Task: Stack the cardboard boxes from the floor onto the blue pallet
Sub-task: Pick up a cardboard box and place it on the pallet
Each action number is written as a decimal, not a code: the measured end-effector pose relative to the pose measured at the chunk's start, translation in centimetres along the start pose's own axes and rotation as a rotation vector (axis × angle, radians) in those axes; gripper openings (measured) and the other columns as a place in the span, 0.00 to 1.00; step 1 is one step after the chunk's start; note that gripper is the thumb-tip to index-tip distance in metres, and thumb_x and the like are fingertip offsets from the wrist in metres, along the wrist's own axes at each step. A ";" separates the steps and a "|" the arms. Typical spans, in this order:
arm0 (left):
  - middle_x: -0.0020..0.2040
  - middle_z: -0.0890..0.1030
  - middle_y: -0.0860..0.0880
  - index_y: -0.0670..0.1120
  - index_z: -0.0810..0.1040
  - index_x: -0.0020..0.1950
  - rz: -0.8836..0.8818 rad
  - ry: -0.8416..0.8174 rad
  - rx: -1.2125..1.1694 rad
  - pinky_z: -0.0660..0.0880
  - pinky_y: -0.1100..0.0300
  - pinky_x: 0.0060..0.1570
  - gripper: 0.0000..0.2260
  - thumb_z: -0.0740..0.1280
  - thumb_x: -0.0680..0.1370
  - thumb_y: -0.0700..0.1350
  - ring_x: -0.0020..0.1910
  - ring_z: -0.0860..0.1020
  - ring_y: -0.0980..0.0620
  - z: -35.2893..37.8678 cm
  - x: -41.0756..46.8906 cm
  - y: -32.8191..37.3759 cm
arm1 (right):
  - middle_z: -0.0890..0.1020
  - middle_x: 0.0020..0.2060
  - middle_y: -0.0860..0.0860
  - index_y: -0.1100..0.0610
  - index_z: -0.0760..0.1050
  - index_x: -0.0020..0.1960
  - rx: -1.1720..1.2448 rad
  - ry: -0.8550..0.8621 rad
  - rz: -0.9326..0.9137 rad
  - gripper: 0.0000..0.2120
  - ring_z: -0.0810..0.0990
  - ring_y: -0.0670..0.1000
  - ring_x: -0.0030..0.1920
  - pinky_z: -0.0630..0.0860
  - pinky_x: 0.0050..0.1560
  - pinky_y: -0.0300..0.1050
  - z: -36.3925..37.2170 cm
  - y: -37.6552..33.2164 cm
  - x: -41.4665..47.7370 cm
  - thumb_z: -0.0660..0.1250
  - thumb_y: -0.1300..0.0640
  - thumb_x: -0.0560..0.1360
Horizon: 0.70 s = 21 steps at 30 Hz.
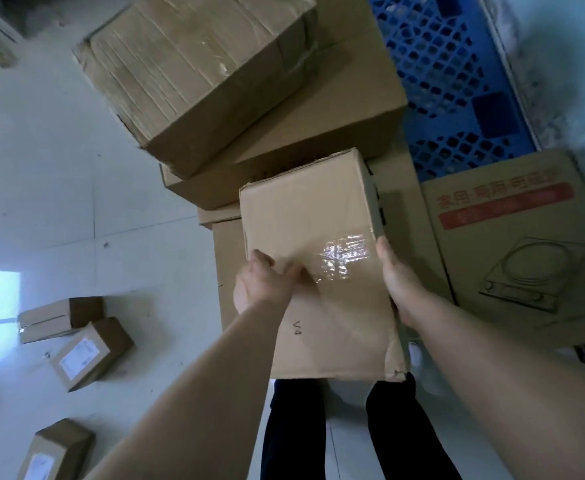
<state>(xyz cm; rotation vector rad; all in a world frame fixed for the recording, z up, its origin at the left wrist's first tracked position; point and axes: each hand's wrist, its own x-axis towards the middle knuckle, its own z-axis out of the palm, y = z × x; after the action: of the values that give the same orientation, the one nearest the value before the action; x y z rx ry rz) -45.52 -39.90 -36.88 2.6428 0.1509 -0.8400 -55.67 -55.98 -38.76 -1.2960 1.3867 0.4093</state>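
**Small box held in both hands at the near edge of the pallet stack**

- Surface: pale glossy tiled floor [59, 168], with window glare at the left edge. The blue plastic lattice pallet [457, 81] is at far right, and only its right part shows because boxes cover the rest.
- Task item: a plain brown cardboard box with clear tape and "V4" on top [322, 306] is held off the floor, above the person's dark trouser legs [291, 427].
- Left hand [263, 285]: on the box's left edge, fingers curled onto the top face.
- Right hand [402, 282]: clamped on the right side with the thumb on the top edge. Its fingers are hidden behind the box.
- Stack: a large creased tape-wrapped carton [197, 71] sits skewed on a wide flat brown carton [318, 126].
- A tall plain carton [228, 271] near them is mostly hidden by the held box.
- A printed carton with red lettering and a cooker line drawing [519, 244] is at right, cut off by the frame. Its text is blurred.
- Three small labelled brown boxes [90, 351] lie on the floor at near left, well apart from the stack. Their labels are unreadable and the nearest is cut off.
- All boxes are closed, so contents are not visible.
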 end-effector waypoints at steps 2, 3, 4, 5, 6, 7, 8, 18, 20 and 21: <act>0.65 0.70 0.45 0.44 0.66 0.67 -0.100 0.043 0.088 0.68 0.50 0.63 0.41 0.74 0.63 0.64 0.67 0.67 0.43 0.6 0.5 -0.1 | 0.63 0.75 0.52 0.51 0.59 0.77 0.041 -0.013 -0.008 0.42 0.63 0.57 0.74 0.58 0.73 0.56 -1.4 0.4 0.3 0.54 0.26 0.71; 0.67 0.68 0.45 0.42 0.63 0.69 -0.178 0.023 0.066 0.67 0.49 0.65 0.47 0.76 0.60 0.66 0.68 0.66 0.42 0.9 0.9 -0.3 | 0.63 0.75 0.52 0.51 0.58 0.77 0.050 -0.018 -0.013 0.42 0.63 0.56 0.74 0.58 0.73 0.55 -1.9 0.5 0.4 0.56 0.27 0.72; 0.68 0.69 0.44 0.41 0.62 0.70 -0.258 -0.033 -0.018 0.67 0.49 0.66 0.51 0.76 0.56 0.67 0.68 0.67 0.42 1.1 1.5 -0.7 | 0.65 0.74 0.52 0.52 0.59 0.76 0.044 -0.031 -0.026 0.40 0.64 0.56 0.73 0.60 0.72 0.53 -2.3 0.7 0.5 0.59 0.30 0.72; 0.66 0.71 0.45 0.40 0.64 0.69 -0.318 -0.112 -0.138 0.69 0.50 0.65 0.52 0.76 0.56 0.68 0.66 0.70 0.42 1.1 1.7 -0.9 | 0.68 0.72 0.52 0.51 0.61 0.75 0.018 -0.044 -0.043 0.37 0.67 0.56 0.71 0.64 0.71 0.52 -2.5 1.0 0.6 0.62 0.32 0.73; 0.63 0.74 0.46 0.40 0.67 0.68 -0.350 -0.195 -0.251 0.71 0.52 0.62 0.48 0.77 0.58 0.67 0.62 0.73 0.43 1.3 2.0 -1.3 | 0.71 0.70 0.52 0.51 0.63 0.74 -0.012 -0.056 -0.053 0.36 0.71 0.56 0.68 0.67 0.68 0.52 -2.4 1.2 0.7 0.65 0.34 0.72; 0.59 0.75 0.47 0.41 0.70 0.66 -0.347 -0.260 -0.334 0.73 0.54 0.59 0.42 0.77 0.61 0.65 0.59 0.75 0.45 1.3 2.0 -1.8 | 0.73 0.68 0.51 0.51 0.64 0.73 -0.035 -0.064 -0.055 0.35 0.73 0.56 0.66 0.70 0.66 0.51 -2.2 1.4 0.6 0.68 0.36 0.71; 0.57 0.76 0.47 0.43 0.72 0.64 -0.336 -0.283 -0.382 0.74 0.54 0.58 0.38 0.77 0.63 0.64 0.56 0.76 0.46 1.2 2.0 -2.1 | 0.75 0.66 0.51 0.51 0.64 0.72 -0.054 -0.069 -0.047 0.35 0.75 0.56 0.64 0.72 0.63 0.50 -1.6 1.6 0.5 0.70 0.38 0.71; 0.55 0.78 0.46 0.45 0.72 0.60 -0.537 -0.130 -0.467 0.77 0.50 0.53 0.34 0.79 0.62 0.61 0.53 0.77 0.45 -3.7 4.5 -12.1 | 0.64 0.74 0.52 0.45 0.47 0.79 -0.234 -0.264 -0.023 0.35 0.68 0.58 0.70 0.67 0.69 0.55 9.9 1.0 -1.7 0.64 0.49 0.79; 0.54 0.78 0.46 0.44 0.72 0.60 -0.522 -0.103 -0.472 0.77 0.51 0.52 0.32 0.79 0.64 0.59 0.52 0.77 0.45 -4.0 5.5 -12.9 | 0.63 0.75 0.52 0.46 0.45 0.79 -0.269 -0.246 -0.039 0.34 0.66 0.58 0.72 0.65 0.69 0.53 11.3 0.4 -1.5 0.62 0.51 0.80; 0.54 0.78 0.46 0.44 0.72 0.60 -0.508 -0.103 -0.473 0.76 0.52 0.53 0.31 0.79 0.65 0.57 0.51 0.76 0.46 -4.2 5.7 -13.0 | 0.63 0.75 0.52 0.47 0.45 0.79 -0.271 -0.237 -0.040 0.34 0.66 0.58 0.71 0.66 0.69 0.53 11.8 0.2 -1.4 0.62 0.53 0.80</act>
<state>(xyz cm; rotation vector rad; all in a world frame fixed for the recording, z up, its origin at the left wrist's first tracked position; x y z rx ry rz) -41.31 -26.31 -41.00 2.1296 0.9036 -0.9457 -50.57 -45.55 -41.17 -1.4395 1.1317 0.7182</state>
